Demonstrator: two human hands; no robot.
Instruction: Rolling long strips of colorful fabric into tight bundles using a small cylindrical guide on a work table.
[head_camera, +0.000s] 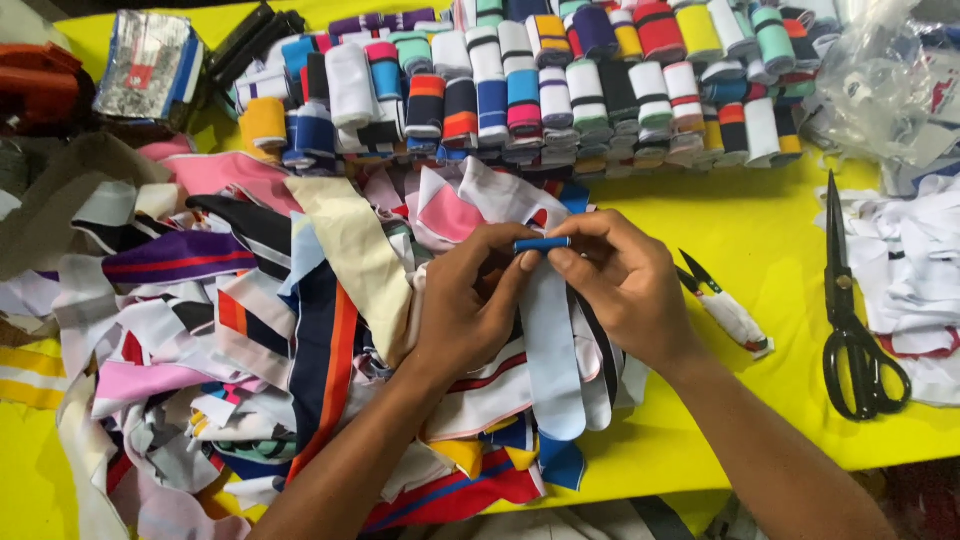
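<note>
From the head camera, the left hand (470, 300) and right hand (620, 275) meet over a heap of fabric strips (300, 340) on the yellow counter (770, 230). Both sets of fingers are pinched on the blue rolled end (542, 243) of a pale blue strip (550, 340), which hangs down across the heap. Rolled, banded strips (560, 90) are stacked in rows behind. A flat silvery packet (150, 65) lies at the far left and crumpled clear plastic bags (885, 80) at the far right. Black scissors (850, 310) and small snips (725, 305) lie to the right.
</note>
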